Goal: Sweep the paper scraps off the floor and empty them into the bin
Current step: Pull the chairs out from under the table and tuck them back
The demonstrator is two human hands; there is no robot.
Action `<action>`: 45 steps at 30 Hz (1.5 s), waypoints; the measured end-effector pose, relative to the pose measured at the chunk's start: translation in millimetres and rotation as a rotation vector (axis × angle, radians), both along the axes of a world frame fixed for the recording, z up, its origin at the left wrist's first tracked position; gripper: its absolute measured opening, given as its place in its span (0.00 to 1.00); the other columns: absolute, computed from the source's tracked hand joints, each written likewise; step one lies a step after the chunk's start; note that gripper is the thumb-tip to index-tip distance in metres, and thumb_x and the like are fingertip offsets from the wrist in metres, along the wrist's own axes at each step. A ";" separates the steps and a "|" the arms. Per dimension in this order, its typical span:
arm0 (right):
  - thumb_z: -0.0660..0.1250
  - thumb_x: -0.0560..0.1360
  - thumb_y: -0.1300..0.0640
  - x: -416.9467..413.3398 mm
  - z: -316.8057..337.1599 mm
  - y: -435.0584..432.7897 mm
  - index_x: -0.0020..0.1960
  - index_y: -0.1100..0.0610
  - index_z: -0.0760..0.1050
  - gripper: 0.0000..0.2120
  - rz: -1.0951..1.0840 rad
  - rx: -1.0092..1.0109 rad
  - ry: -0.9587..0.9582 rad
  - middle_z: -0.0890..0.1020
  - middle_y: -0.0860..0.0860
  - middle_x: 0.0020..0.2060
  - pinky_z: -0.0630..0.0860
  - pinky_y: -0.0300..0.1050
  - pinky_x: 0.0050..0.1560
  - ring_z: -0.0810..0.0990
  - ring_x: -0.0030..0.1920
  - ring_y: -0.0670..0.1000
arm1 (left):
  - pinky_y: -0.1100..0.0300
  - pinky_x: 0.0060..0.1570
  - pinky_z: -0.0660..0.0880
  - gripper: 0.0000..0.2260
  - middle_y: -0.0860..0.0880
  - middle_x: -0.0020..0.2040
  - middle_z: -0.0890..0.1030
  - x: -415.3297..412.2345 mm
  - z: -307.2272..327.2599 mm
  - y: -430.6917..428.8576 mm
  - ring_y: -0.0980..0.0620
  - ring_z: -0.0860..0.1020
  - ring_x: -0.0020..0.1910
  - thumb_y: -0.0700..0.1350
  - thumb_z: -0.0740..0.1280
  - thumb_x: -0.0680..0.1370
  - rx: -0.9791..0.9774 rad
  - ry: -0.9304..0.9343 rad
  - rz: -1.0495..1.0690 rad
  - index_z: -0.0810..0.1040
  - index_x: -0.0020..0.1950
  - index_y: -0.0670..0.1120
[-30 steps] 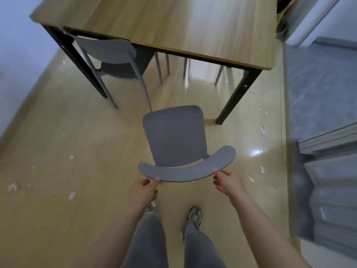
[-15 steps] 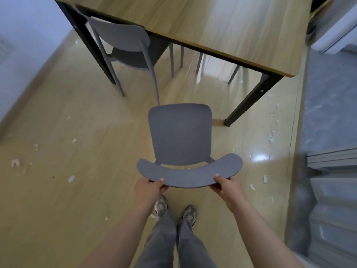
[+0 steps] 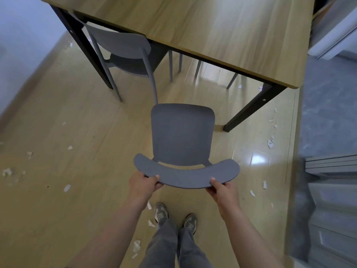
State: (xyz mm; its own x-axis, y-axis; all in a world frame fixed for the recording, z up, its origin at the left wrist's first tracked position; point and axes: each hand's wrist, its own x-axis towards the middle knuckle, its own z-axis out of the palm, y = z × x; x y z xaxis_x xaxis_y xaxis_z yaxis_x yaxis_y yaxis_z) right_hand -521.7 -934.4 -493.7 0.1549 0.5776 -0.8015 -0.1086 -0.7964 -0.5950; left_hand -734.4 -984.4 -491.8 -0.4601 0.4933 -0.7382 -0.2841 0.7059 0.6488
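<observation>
A grey plastic chair (image 3: 182, 132) stands in front of me on the wooden floor. My left hand (image 3: 144, 183) grips the left end of its curved backrest and my right hand (image 3: 222, 190) grips the right end. White paper scraps lie scattered over the floor: some at the left (image 3: 67, 188), some by my feet (image 3: 136, 245), and some at the right (image 3: 270, 143) near the table leg. No broom, dustpan or bin is in view.
A wooden table (image 3: 212, 29) with black legs stands ahead, with a second grey chair (image 3: 123, 47) tucked under its left side. A grey mat (image 3: 328, 113) and grey panels (image 3: 332, 200) border the floor on the right. A wall runs along the left.
Both hands have closed firmly on the chair's backrest, and the chair has come back toward me, away from the table. My feet have stepped back side by side.
</observation>
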 end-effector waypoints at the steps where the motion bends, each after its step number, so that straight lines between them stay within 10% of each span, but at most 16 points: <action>1: 0.64 0.78 0.66 -2.2 -0.3 2.5 0.53 0.65 0.75 0.04 -0.011 -0.001 -0.003 0.81 0.59 0.52 0.79 0.47 0.51 0.82 0.49 0.53 | 0.65 0.35 0.80 0.05 0.48 0.44 0.83 -2.6 -0.2 4.1 0.53 0.84 0.37 0.32 0.64 0.77 0.000 -0.006 -0.007 0.78 0.48 0.40; 20: 0.67 0.76 0.67 -40.8 0.9 76.0 0.46 0.62 0.75 0.03 -0.181 -0.016 -0.041 0.81 0.58 0.48 0.78 0.47 0.51 0.81 0.45 0.53 | 0.63 0.33 0.80 0.07 0.40 0.52 0.80 -43.1 5.5 106.6 0.44 0.82 0.48 0.29 0.63 0.75 -0.011 -0.037 -0.047 0.77 0.50 0.35; 27: 0.66 0.77 0.68 -44.3 -1.2 115.7 0.45 0.62 0.75 0.04 -0.244 -0.015 -0.003 0.81 0.56 0.45 0.81 0.35 0.35 0.81 0.44 0.52 | 0.63 0.32 0.78 0.08 0.41 0.50 0.79 -46.2 13.7 158.7 0.44 0.80 0.46 0.28 0.61 0.76 -0.047 -0.060 -0.033 0.75 0.52 0.35; 37: 0.66 0.77 0.68 -49.0 -2.5 181.7 0.51 0.65 0.74 0.03 -0.249 0.013 -0.079 0.80 0.57 0.46 0.79 0.44 0.45 0.80 0.47 0.56 | 0.60 0.30 0.79 0.11 0.39 0.51 0.77 -46.8 9.6 230.9 0.41 0.79 0.47 0.27 0.61 0.75 -0.039 -0.085 -0.008 0.73 0.56 0.33; 45: 0.63 0.79 0.64 -70.4 -8.0 202.4 0.48 0.66 0.75 0.05 -0.099 0.106 -0.322 0.79 0.54 0.39 0.78 0.30 0.29 0.81 0.40 0.54 | 0.64 0.25 0.78 0.09 0.37 0.51 0.77 -65.0 3.7 269.5 0.42 0.79 0.43 0.26 0.61 0.75 -0.056 -0.106 -0.038 0.71 0.53 0.34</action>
State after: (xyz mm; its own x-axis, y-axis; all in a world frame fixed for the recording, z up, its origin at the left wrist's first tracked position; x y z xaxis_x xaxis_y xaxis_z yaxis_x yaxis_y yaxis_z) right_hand -592.2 -732.0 -501.6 0.4493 0.6243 -0.6390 0.0241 -0.7235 -0.6899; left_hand -799.5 -714.9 -488.1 -0.3603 0.4658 -0.8082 -0.3213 0.7514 0.5763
